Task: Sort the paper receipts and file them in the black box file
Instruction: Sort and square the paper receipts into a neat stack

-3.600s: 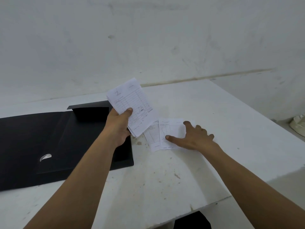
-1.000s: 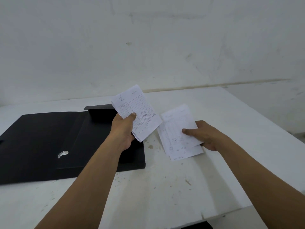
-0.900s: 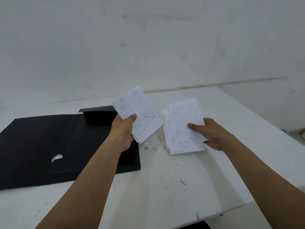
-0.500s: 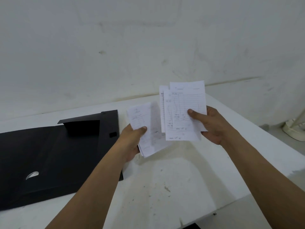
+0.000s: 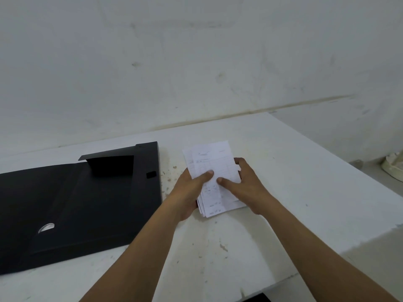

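Receipts (image 5: 214,164) now one white stack, held just above or on the table (image 5: 283,171) between both hands; can't tell if the bottom edge touches the surface. Sheets not squared: edges fan out at the lower end and top left. Long axis runs roughly away from the person, tilted slightly left at the far end. Left hand (image 5: 189,190) grips the stack's left edge, thumb on top of the printed face, fingers hidden under the paper. Right hand (image 5: 244,184) clamps the right edge, thumb on top, fingertips curled over the far right side. Both hands closed on the same stack, thumbs nearly meeting mid-sheet. Black box file (image 5: 87,199) lies open and flat just left of the stack, a narrow strip of bare table between them, an inner flap standing up near its far edge, a finger hole showing at the near left. Nothing filed in it that I can see. Key relation: file sits to the left of the stack, so the left hand is the nearer one; likely next is to tap edges even, then carry the stack leftward over the file's right wall. Risk: loose sheets slipping out while unaligned. White wall (image 5: 196,62) behind.
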